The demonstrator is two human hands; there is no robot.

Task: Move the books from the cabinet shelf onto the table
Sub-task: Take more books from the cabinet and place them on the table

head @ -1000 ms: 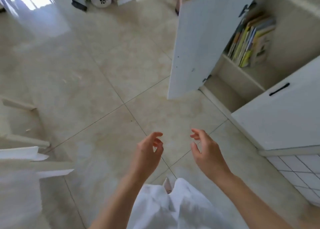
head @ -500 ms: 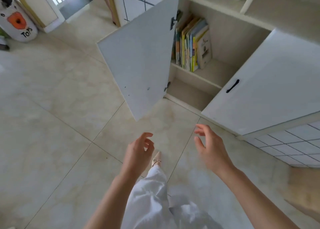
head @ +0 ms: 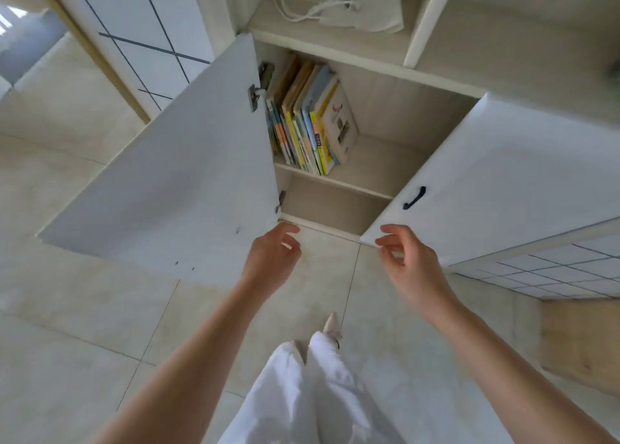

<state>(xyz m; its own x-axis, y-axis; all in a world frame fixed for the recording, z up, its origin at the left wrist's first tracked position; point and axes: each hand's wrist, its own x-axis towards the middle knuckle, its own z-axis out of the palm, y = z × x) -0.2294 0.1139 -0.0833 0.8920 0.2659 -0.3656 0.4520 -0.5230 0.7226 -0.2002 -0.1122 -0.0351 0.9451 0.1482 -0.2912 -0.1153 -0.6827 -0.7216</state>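
Leaning against the left wall of the cabinet, a row of books (head: 310,118) is seen standing on the upper shelf (head: 365,172), behind the open left door (head: 188,175). No table is in view. Both hands are held out in front of the opening, well apart from each other and well short of the books. The left hand (head: 271,259) is empty, its fingers loosely curled; the right hand (head: 407,262) is likewise empty and relaxed, just in front of the lower corner of the half-open right door (head: 496,182).

Several risks can be judged from here. The right door could be knocked by the right arm as the shelf is reached. If only some books are pulled, the leaning rest could topple flat. Thin, glossy covers could slip if too many are gripped at once.
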